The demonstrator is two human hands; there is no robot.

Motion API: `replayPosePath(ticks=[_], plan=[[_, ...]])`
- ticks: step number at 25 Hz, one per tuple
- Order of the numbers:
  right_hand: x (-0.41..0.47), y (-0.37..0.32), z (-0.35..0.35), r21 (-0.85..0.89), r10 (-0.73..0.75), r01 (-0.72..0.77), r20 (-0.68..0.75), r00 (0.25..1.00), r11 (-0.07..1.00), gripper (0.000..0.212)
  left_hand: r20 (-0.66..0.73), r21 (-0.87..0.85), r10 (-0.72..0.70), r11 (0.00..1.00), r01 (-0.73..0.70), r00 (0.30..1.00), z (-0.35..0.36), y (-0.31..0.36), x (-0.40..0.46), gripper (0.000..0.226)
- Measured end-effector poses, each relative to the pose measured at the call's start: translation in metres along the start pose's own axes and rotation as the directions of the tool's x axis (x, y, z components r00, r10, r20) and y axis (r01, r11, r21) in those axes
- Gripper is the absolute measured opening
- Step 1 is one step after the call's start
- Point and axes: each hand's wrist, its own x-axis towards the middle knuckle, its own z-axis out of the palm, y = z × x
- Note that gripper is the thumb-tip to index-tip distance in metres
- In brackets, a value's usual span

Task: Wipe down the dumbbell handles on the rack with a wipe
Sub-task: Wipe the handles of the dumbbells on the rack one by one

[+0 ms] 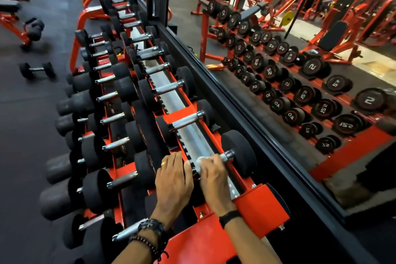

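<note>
Red rack point(260, 203), chrome knurled dumbbell handles point(186, 121)

A wall mirror point(278, 83) reflects orange gym machines point(334, 34).

Dark rubber floor point(23, 113) stretching left. Loose dumbbell point(36, 69) lying on it, well apart from rack. Orange-framed weight bench point(12, 9) top left. Big black-framed wall mirror point(300, 70) along right side, reflecting orange machines, yellow weight plate point(287, 18). Light dim, warm glow far right.
</note>
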Motion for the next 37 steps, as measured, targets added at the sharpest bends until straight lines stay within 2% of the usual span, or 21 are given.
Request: replayPosePath(ticks=[2, 3, 7, 9, 12, 14, 16, 18, 20, 23, 24, 26, 28, 30, 32, 33, 35, 36, 37], plan=[[-0.01, -0.001, -0.001, 0.077, -0.096, 0.091, 0.067, 0.993, 0.993, 0.016, 0.005, 0.001, 0.006, 1.0, -0.006, 1.0, -0.001, -0.002, 0.001, 0.019], [-0.006, 0.007, -0.007, 0.079, -0.093, 0.088, 0.054, 0.994, 0.993, 0.018, 0.014, -0.003, 0.001, 1.0, -0.001, 1.0, -0.001, -0.002, 0.002, 0.021], [0.019, 0.03, -0.026, 0.085, 0.108, -0.091, -0.22, 0.969, 0.992, 0.019, 0.02, 0.0, 0.004, 1.0, -0.004, 1.0, 0.0, -0.003, 0.001, 0.028], [0.002, 0.012, -0.008, 0.135, 0.142, -0.116, -0.204, 0.969, 0.984, 0.019, 0.014, -0.008, -0.005, 1.0, 0.006, 1.0, 0.001, -0.003, 0.001, 0.029], [-0.025, 0.0, 0.004, 0.221, 0.05, -0.017, -0.143, 0.988, 0.975, 0.02, 0.019, -0.018, -0.012, 1.0, 0.012, 1.0, 0.001, -0.003, 0.001, 0.027], [-0.012, 0.013, -0.003, 0.245, 0.161, -0.098, -0.252, 0.954, 0.965, 0.017, 0.021, -0.013, -0.015, 1.0, 0.015, 1.0, 0.001, -0.003, 0.002, 0.027], [0.0, 0.019, -0.009, 0.331, 0.367, -0.243, -0.388, 0.845, 0.912, 0.011, 0.018, -0.018, -0.019, 1.0, 0.019, 1.0, 0.002, -0.003, 0.001, 0.028], [-0.004, 0.011, 0.002, 0.496, 0.561, -0.347, -0.389, 0.73, 0.796, 0.014, -0.001, -0.024, -0.019, 1.0, 0.019, 1.0, 0.003, -0.002, 0.001, 0.031], [-0.022, -0.002, 0.025, 0.699, 0.73, -0.434, -0.187, 0.657, 0.569, 0.021, -0.013, -0.03, -0.018, 0.999, 0.018, 1.0, 0.004, -0.003, 0.002, 0.032], [-0.026, -0.005, 0.029, 0.864, 0.799, -0.496, 0.24, 0.551, 0.082, 0.02, -0.019, -0.026, -0.003, 1.0, 0.003, 1.0, 0.004, -0.004, 0.001, 0.033], [-0.018, 0.002, 0.021, 0.874, 0.802, -0.484, 0.311, 0.51, -0.031, 0.021, -0.019, -0.025, -0.006, 1.0, 0.005, 1.0, 0.004, -0.004, 0.001, 0.034], [0.002, 0.017, 0.004, 0.918, 0.823, -0.35, 0.339, 0.455, -0.185, 0.028, -0.018, -0.022, -0.015, 1.0, 0.015, 1.0, 0.004, -0.002, 0.002, 0.036], [0.013, 0.018, -0.003, 0.929, 0.815, -0.261, 0.358, 0.455, -0.263, 0.036, -0.012, -0.017, -0.016, 1.0, 0.016, 1.0, 0.005, -0.001, 0.002, 0.038], [0.005, 0.0, 0.004, 0.87, 0.712, -0.409, 0.471, 0.521, -0.277, 0.043, 0.002, -0.01, -0.018, 1.0, 0.018, 1.0, 0.005, -0.003, 0.002, 0.04], [-0.003, -0.008, 0.008, 0.783, 0.601, -0.547, 0.598, 0.531, -0.295, 0.044, 0.003, -0.013, -0.015, 1.0, 0.015, 1.0, 0.006, -0.006, 0.003, 0.04], [0.0, 0.001, 0.008, 0.768, 0.568, -0.553, 0.626, 0.535, -0.325, 0.043, 0.003, -0.011, -0.009, 1.0, 0.009, 1.0, 0.006, -0.006, 0.002, 0.039], [0.019, 0.028, -0.001, 0.788, 0.576, -0.458, 0.614, 0.54, -0.411, 0.025, 0.004, -0.011, 0.006, 1.0, -0.006, 1.0, 0.004, -0.004, 0.003, 0.038], [0.026, 0.038, -0.003, 0.813, 0.582, -0.405, 0.582, 0.568, -0.419, 0.015, 0.005, -0.012, 0.002, 1.0, -0.002, 1.0, 0.004, -0.003, 0.003, 0.038], [0.028, 0.041, -0.001, 0.817, 0.564, -0.398, 0.577, 0.591, -0.418, 0.025, 0.005, -0.01, -0.006, 1.0, 0.006, 1.0, 0.005, -0.003, 0.003, 0.039]])
